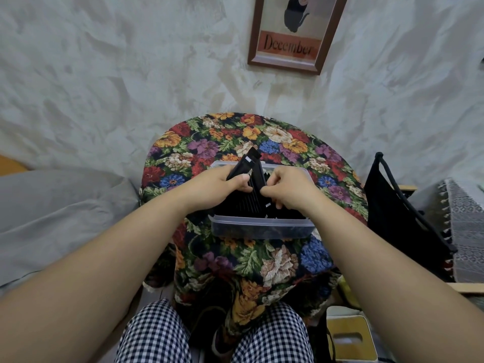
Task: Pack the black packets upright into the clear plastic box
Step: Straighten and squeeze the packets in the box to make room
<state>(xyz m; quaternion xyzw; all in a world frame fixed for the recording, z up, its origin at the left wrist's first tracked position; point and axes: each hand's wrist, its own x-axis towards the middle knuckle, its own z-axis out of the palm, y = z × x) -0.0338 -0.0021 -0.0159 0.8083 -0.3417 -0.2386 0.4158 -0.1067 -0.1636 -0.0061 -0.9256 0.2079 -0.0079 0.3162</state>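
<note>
Here, a tilted packet (245, 165) was gripped in the left hand (222, 183) above the box (262, 227) on the bench (262, 263). The upright row (243, 203) was held aside by the right hand (285, 188), likely to open a slot.

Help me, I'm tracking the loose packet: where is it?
In the head view, the packet is in the left hand, tilted above the far left of the box, just centre.
</note>
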